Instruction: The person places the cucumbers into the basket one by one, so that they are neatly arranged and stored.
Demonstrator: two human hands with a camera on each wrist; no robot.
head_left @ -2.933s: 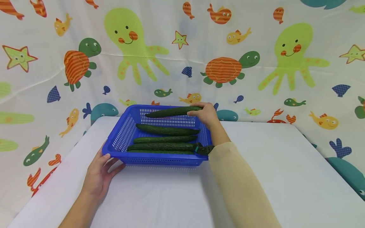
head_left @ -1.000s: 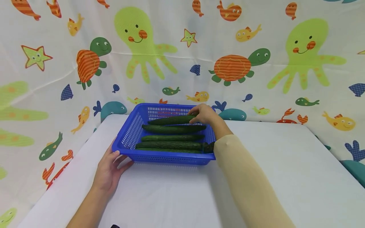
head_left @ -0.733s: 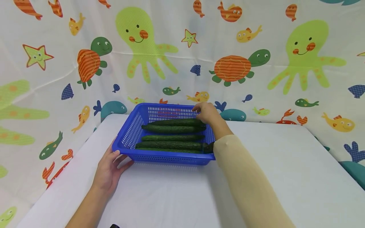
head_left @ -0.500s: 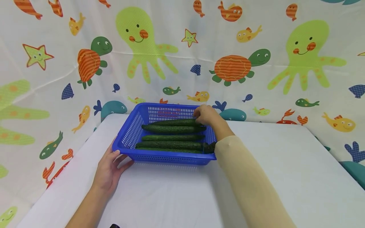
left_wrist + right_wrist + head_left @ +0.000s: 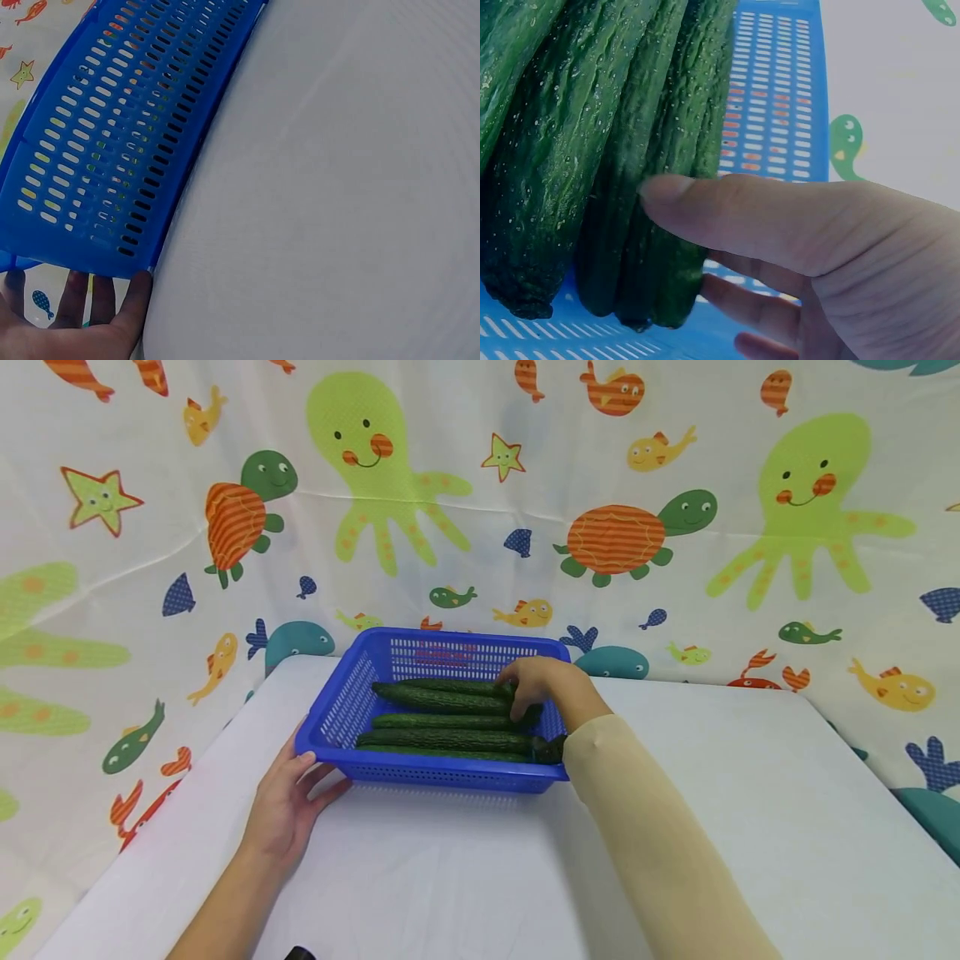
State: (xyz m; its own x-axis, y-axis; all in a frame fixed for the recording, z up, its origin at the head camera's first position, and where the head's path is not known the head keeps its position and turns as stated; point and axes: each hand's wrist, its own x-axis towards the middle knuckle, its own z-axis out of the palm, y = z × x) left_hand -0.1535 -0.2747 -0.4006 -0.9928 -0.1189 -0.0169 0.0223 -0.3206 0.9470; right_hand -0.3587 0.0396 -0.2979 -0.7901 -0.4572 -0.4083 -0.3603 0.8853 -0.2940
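Note:
Several dark green cucumbers (image 5: 442,698) lie lengthwise, side by side, in a blue slotted plastic basket (image 5: 442,774). My left hand (image 5: 277,810) holds the basket's near left corner, thumb on the rim and fingers below it. In the left wrist view, the fingertips of the left hand (image 5: 82,322) meet the basket's end wall. My right hand (image 5: 542,683) reaches into the basket at the right ends of the back cucumbers. The right wrist view shows the right hand (image 5: 780,240) with its thumb across the cucumbers (image 5: 671,112) and its fingers bent along their far side.
The basket stands on a white-covered table (image 5: 720,793). Behind it hangs a white curtain (image 5: 465,552) printed with sea animals. A small black object (image 5: 300,953) shows at the bottom edge of the head view.
My right hand lowered a cucumber into the back of the basket and let it go. It has since moved nearer and lower, over the back cucumbers' right ends. My left hand stays at the corner.

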